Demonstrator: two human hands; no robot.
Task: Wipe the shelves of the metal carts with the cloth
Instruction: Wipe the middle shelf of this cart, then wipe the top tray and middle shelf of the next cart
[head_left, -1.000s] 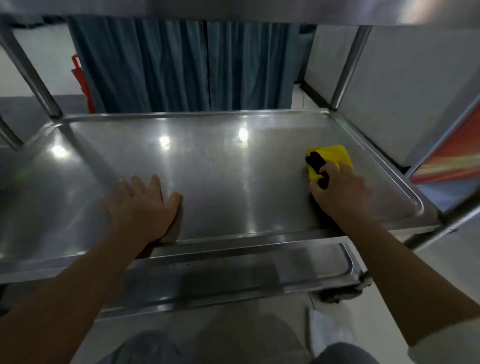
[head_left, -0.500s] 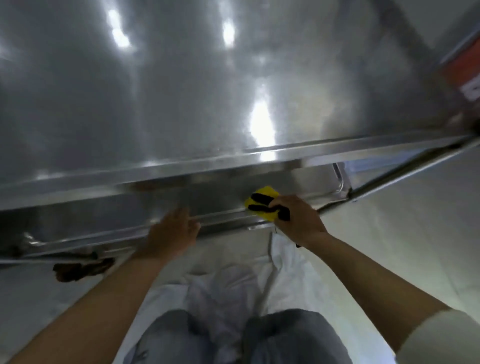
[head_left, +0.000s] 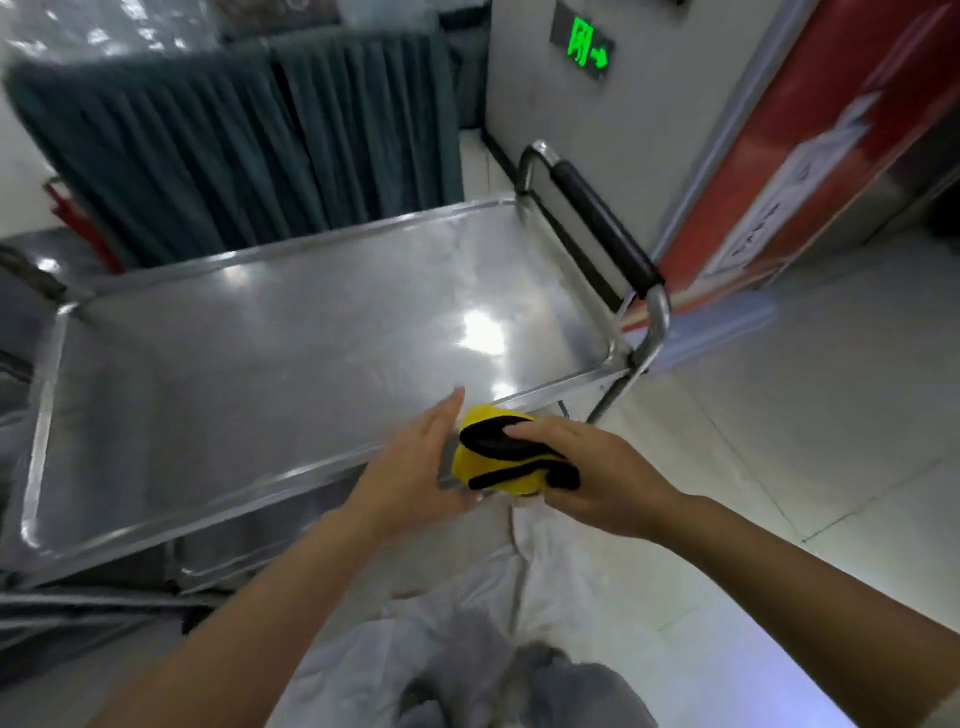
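The metal cart's top shelf (head_left: 270, 353) is a shiny steel tray seen from above, filling the left and middle of the head view. A folded yellow cloth with black edging (head_left: 506, 457) is held in the air just past the shelf's near right corner. My right hand (head_left: 597, 478) grips it from the right, fingers over its top. My left hand (head_left: 415, 473) is flat and open against the cloth's left side, fingers pointing up. A lower shelf (head_left: 234, 556) peeks out under the near rim.
The cart's push handle with a black grip (head_left: 597, 223) rises at its right end. Dark green curtains (head_left: 234, 145) hang behind the cart. A grey pillar with a green exit sign (head_left: 589, 47) and a red panel (head_left: 831, 130) stand at right. Pale tiled floor (head_left: 805, 415) lies to the right.
The view has risen from the lower shelves to above the top shelf. Both hands left the lower shelf rim and came together in the air at the cloth.
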